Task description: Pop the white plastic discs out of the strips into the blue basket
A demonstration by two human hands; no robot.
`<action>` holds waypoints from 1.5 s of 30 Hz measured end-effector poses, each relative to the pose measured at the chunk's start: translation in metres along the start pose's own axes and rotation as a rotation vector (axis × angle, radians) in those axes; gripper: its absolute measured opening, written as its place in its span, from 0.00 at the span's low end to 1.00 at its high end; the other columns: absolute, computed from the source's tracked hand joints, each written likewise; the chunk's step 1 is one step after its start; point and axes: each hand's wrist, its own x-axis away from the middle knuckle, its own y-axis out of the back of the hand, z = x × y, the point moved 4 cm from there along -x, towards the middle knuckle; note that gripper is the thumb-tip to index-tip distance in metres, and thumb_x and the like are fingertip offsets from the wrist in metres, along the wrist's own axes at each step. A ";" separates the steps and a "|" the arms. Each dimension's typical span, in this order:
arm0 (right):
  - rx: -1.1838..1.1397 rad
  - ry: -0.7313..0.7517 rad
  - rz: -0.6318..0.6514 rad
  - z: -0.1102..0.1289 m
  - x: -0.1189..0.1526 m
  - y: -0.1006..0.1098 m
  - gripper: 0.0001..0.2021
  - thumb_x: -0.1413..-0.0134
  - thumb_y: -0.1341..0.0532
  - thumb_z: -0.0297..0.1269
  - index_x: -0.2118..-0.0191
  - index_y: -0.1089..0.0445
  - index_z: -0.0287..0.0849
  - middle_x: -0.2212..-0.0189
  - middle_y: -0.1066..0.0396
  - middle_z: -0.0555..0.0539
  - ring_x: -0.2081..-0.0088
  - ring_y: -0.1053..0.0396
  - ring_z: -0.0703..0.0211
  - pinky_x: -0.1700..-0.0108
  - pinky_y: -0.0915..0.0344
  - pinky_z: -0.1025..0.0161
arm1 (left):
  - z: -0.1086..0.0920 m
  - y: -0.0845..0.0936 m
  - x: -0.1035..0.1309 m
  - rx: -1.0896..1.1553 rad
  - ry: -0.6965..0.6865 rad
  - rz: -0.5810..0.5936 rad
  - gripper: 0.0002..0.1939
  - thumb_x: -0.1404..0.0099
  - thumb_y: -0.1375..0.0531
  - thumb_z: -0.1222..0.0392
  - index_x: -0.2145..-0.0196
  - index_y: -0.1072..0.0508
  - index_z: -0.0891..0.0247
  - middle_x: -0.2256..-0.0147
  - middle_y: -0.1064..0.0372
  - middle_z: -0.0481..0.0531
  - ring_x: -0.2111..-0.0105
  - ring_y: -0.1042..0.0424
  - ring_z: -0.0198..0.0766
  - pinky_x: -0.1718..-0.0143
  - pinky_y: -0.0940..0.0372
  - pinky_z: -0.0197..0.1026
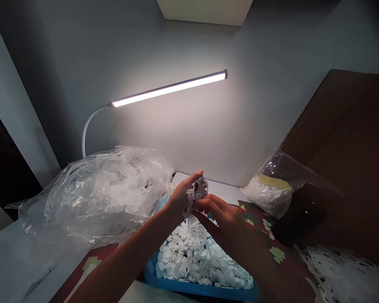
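Note:
My left hand (183,191) is closed on a white sheet with round holes (201,188), which is bent over its fingers. My right hand (227,219) comes in from the right, thumb and forefinger pinching the sheet's lower edge. More of the perforated strip (196,229) hangs beneath the hands. Below them a blue basket (189,288) holds a heap of small white discs (205,259). The left fingertips are partly hidden behind the sheet.
A big clear plastic bag of white pieces (123,189) lies at left, beneath a lit lamp (173,87). At right are a smaller bag of white bits (268,195), a few loose discs (268,227) on the patterned cloth, and a pile of white perforated scraps (344,273).

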 end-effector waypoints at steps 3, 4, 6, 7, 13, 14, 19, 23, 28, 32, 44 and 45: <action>0.005 0.002 0.002 0.000 0.000 0.000 0.06 0.42 0.48 0.31 0.61 0.36 0.42 0.69 0.34 0.48 0.70 0.35 0.63 0.70 0.40 0.67 | 0.000 0.000 0.000 0.031 0.008 -0.016 0.19 0.45 0.41 0.51 0.84 0.40 0.65 0.86 0.45 0.44 0.87 0.44 0.27 0.86 0.50 0.32; 0.008 0.005 0.004 0.001 0.000 0.001 0.06 0.42 0.48 0.31 0.62 0.35 0.42 0.69 0.34 0.48 0.71 0.35 0.63 0.70 0.40 0.67 | 0.001 0.000 0.000 0.042 0.012 -0.017 0.19 0.45 0.41 0.51 0.84 0.41 0.64 0.86 0.45 0.44 0.87 0.44 0.27 0.86 0.50 0.32; 0.025 0.025 0.014 0.002 -0.001 0.001 0.06 0.41 0.49 0.31 0.63 0.35 0.41 0.70 0.34 0.48 0.71 0.36 0.63 0.71 0.40 0.67 | 0.001 0.001 -0.002 0.060 0.019 -0.017 0.19 0.46 0.40 0.51 0.83 0.41 0.64 0.86 0.46 0.43 0.87 0.45 0.27 0.86 0.51 0.32; 0.040 0.040 0.020 0.003 -0.001 0.001 0.06 0.41 0.49 0.31 0.64 0.35 0.41 0.70 0.34 0.48 0.71 0.36 0.64 0.71 0.40 0.67 | 0.001 0.002 -0.003 0.066 0.022 -0.025 0.19 0.46 0.40 0.51 0.83 0.42 0.64 0.86 0.46 0.43 0.87 0.45 0.27 0.87 0.51 0.32; 0.150 0.081 0.024 0.005 0.000 -0.001 0.07 0.41 0.50 0.29 0.67 0.37 0.40 0.73 0.36 0.49 0.74 0.40 0.65 0.74 0.45 0.68 | -0.009 0.009 -0.010 0.145 -0.062 -0.057 0.16 0.42 0.43 0.58 0.83 0.42 0.64 0.87 0.45 0.43 0.87 0.44 0.28 0.85 0.49 0.32; 0.169 0.087 0.018 0.006 0.001 -0.001 0.07 0.41 0.50 0.29 0.68 0.37 0.40 0.73 0.37 0.50 0.75 0.40 0.65 0.74 0.46 0.68 | -0.011 0.009 -0.011 0.158 -0.071 -0.054 0.16 0.42 0.44 0.59 0.83 0.42 0.64 0.87 0.45 0.43 0.87 0.44 0.27 0.85 0.49 0.32; 0.268 0.172 0.001 0.014 0.006 -0.002 0.08 0.44 0.51 0.24 0.68 0.38 0.41 0.74 0.38 0.51 0.75 0.42 0.64 0.74 0.50 0.65 | -0.016 0.013 -0.014 0.207 -0.078 -0.060 0.16 0.42 0.45 0.61 0.84 0.44 0.64 0.88 0.48 0.42 0.88 0.45 0.26 0.86 0.50 0.30; 0.290 0.205 0.031 0.017 0.008 -0.006 0.09 0.46 0.51 0.21 0.67 0.39 0.41 0.74 0.39 0.50 0.74 0.43 0.63 0.73 0.50 0.64 | -0.015 0.014 -0.015 0.223 -0.073 -0.052 0.17 0.42 0.45 0.61 0.85 0.45 0.63 0.88 0.50 0.41 0.89 0.46 0.27 0.87 0.52 0.31; 0.284 0.197 0.032 0.015 0.007 -0.008 0.08 0.45 0.51 0.22 0.68 0.40 0.41 0.74 0.39 0.51 0.74 0.42 0.63 0.74 0.49 0.64 | -0.013 0.015 -0.015 0.221 -0.079 -0.056 0.17 0.41 0.46 0.60 0.85 0.44 0.64 0.88 0.50 0.42 0.88 0.46 0.27 0.85 0.50 0.31; 0.231 0.184 0.010 0.015 0.006 -0.006 0.07 0.44 0.51 0.23 0.67 0.41 0.41 0.71 0.36 0.49 0.70 0.39 0.63 0.70 0.43 0.65 | -0.014 0.013 -0.013 0.216 -0.076 -0.053 0.16 0.42 0.45 0.60 0.85 0.44 0.64 0.88 0.49 0.42 0.88 0.46 0.27 0.86 0.51 0.31; 0.114 0.135 0.058 0.013 0.006 -0.012 0.07 0.43 0.52 0.22 0.66 0.42 0.40 0.70 0.36 0.49 0.69 0.41 0.62 0.69 0.41 0.65 | -0.016 0.015 -0.016 0.221 -0.094 -0.057 0.18 0.41 0.47 0.61 0.86 0.46 0.63 0.88 0.51 0.42 0.88 0.47 0.27 0.86 0.52 0.31; 0.121 0.138 0.058 0.013 0.006 -0.012 0.08 0.44 0.52 0.22 0.66 0.42 0.40 0.70 0.36 0.49 0.69 0.41 0.62 0.69 0.41 0.65 | -0.016 0.015 -0.016 0.221 -0.096 -0.057 0.18 0.41 0.47 0.61 0.86 0.47 0.63 0.88 0.52 0.42 0.88 0.48 0.27 0.86 0.52 0.31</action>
